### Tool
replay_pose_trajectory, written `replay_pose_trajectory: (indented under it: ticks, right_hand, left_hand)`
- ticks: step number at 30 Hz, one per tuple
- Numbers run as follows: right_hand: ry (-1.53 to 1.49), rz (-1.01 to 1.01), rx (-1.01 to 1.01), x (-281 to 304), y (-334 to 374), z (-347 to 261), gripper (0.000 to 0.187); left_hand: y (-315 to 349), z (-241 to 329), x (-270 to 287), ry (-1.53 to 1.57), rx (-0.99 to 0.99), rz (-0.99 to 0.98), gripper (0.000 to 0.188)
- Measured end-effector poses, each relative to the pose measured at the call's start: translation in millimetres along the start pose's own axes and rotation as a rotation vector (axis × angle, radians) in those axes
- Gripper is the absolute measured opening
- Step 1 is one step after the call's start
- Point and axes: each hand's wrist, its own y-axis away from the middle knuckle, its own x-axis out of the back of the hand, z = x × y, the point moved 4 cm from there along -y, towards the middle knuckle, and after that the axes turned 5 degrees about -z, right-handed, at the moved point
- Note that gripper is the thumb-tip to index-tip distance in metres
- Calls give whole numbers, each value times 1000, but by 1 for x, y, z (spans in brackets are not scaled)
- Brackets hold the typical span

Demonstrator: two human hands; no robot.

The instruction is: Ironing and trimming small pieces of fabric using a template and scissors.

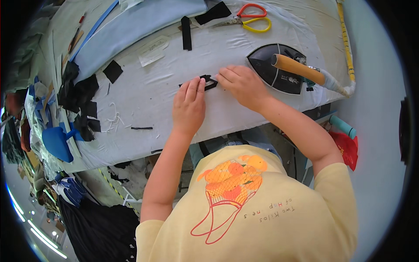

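A small black fabric piece (211, 82), folded, with a lighter strip showing along its middle, lies on the white cloth-covered table (148, 100). My left hand (189, 102) presses and grips its left part, fingers close together over it. My right hand (242, 85) has its fingers bent at the piece's right tip, seemingly pinching it; the thumb is partly hidden. Just right of my right hand rests an iron (266, 65) with a dark soleplate-shaped body and a wooden handle (301, 70).
Scissors (255, 18) with red and yellow handles lie at the back beside black fabric strips (187, 34). A pale paper template (154, 50) and light blue fabric (144, 26) are at back left. Black scraps (83, 94), white threads (114, 117) and a blue plastic object (57, 144) lie left.
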Motion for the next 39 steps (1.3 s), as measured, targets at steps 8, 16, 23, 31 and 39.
replay_pose_trajectory:
  ticks: [8, 16, 23, 31, 39]
  right_hand:
    - [-30, -176, 124, -5, -5, 8, 41]
    - [-48, -218, 126, -5, -10, 8, 49]
    - [-27, -233, 147, -2, -13, 12, 48]
    - [-40, -209, 132, -7, -8, 8, 48]
    - [-33, -125, 64, -11, -4, -1, 48]
  left_hand:
    - [1, -1, -1, 30, -7, -4, 48]
    - [2, -2, -4, 39, -12, 15, 49]
    - [2, -3, -1, 61, -30, 24, 49]
    - [1, -4, -2, 52, -26, 11, 46]
    - [2, -4, 0, 42, -28, 14, 46]
